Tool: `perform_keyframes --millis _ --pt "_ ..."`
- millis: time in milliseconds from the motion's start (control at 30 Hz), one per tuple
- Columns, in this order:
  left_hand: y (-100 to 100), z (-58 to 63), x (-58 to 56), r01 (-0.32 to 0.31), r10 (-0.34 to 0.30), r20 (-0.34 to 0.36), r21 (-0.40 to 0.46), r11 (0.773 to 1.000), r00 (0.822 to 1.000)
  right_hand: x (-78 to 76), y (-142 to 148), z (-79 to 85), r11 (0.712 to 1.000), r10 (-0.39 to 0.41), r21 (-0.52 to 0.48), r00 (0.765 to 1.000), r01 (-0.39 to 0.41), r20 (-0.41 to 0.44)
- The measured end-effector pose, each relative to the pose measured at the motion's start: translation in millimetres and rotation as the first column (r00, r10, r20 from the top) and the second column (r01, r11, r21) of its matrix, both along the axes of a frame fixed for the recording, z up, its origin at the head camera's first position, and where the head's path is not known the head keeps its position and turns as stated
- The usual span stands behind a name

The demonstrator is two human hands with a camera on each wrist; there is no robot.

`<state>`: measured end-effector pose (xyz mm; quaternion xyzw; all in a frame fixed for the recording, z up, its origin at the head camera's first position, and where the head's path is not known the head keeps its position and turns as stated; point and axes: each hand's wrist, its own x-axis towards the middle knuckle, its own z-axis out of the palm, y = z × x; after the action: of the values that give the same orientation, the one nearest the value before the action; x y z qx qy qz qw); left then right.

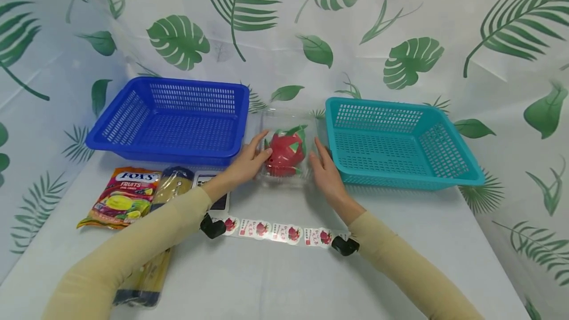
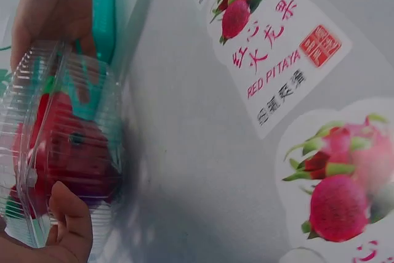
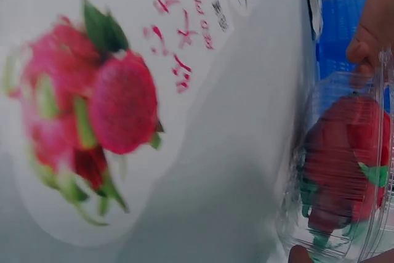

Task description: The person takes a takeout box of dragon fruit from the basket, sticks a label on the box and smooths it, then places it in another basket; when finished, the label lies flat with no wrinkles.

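A clear plastic clamshell box [image 1: 284, 181] sits between both hands, with a red dragon fruit [image 1: 284, 152] with green tips inside it. My left hand [image 1: 243, 164] grips the box's left side; in the left wrist view its bent thumb [image 2: 71, 223] lies against the plastic. At the opposite side, my right hand [image 1: 328, 174] rests along the wall with fairly straight fingers. The left wrist view shows those fingers through the plastic. Between the forearms lies a strip of stickers [image 1: 277, 231] printed with dragon fruit and "RED PITAYA".
A blue basket [image 1: 169, 154] stands at back left and a teal basket [image 1: 404, 179] at back right. On the left lie a FOX'S candy bag [image 1: 122, 199] and long packs of what look like noodles [image 1: 148, 275]. A flat dark-and-white item [image 1: 221, 204] is partly under the left forearm.
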<state>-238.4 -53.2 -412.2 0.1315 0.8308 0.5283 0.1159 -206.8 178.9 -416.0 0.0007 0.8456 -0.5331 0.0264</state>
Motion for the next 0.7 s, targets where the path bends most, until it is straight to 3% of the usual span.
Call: perform_keyframes --millis 300,533,700 --pt "-6 3.1 12.8 -0.009 0.004 0.066 0.080 0.997 0.998 10.8 -1 -3.3 1.000 -0.011 -0.023 0.999 0.012 0.033" --pt "-5 5.6 11.6 -0.012 0.008 0.038 0.098 0.995 0.999 11.4 -3 -3.0 0.999 -0.018 -0.033 1.000 0.018 0.023" --pt "-6 0.0 12.5 -0.014 0.009 0.038 0.111 0.994 0.999 15.4 -1 -1.8 0.999 -0.005 -0.034 1.000 0.005 0.028"
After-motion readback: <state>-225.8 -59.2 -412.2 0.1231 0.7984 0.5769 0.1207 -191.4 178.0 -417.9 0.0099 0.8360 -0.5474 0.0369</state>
